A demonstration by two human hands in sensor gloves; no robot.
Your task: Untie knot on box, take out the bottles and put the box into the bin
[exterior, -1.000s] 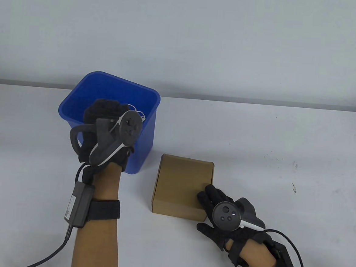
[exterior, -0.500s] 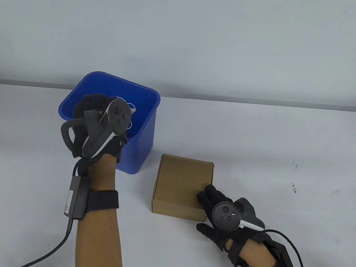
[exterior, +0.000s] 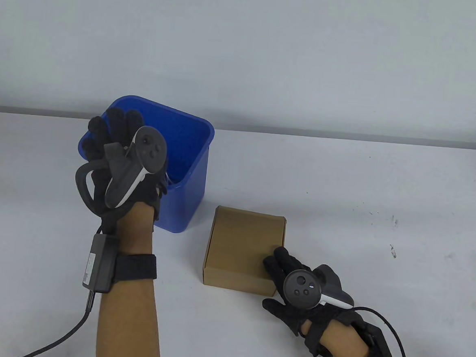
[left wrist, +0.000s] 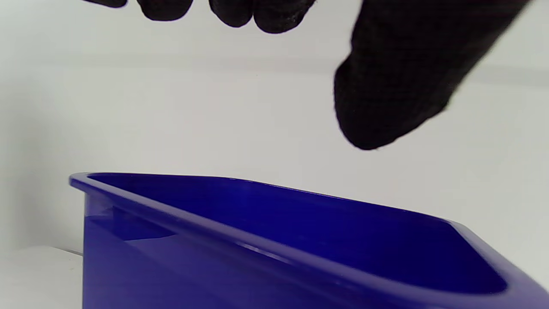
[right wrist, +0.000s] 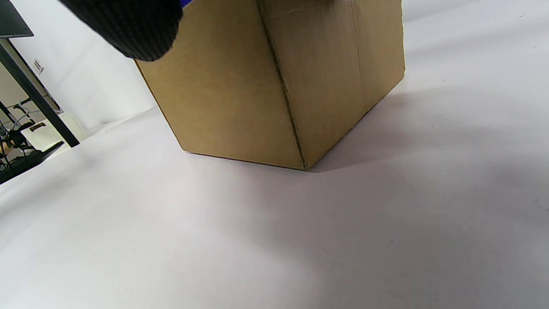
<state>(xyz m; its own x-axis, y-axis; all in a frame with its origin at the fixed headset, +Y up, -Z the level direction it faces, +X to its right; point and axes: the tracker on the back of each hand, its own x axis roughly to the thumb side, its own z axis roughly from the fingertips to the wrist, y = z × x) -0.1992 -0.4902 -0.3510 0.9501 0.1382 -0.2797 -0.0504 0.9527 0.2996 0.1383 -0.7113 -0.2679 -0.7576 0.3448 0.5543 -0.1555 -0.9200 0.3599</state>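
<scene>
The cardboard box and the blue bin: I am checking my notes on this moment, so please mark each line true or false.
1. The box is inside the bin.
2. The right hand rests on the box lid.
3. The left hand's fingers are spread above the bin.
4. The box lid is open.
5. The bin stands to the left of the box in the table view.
1. False: the cardboard box stands on the table, beside the blue bin.
2. True: the right hand has its fingers on the lid's near right corner.
3. True: the left hand is held open over the bin.
4. False: the lid is closed flat.
5. True.
</scene>
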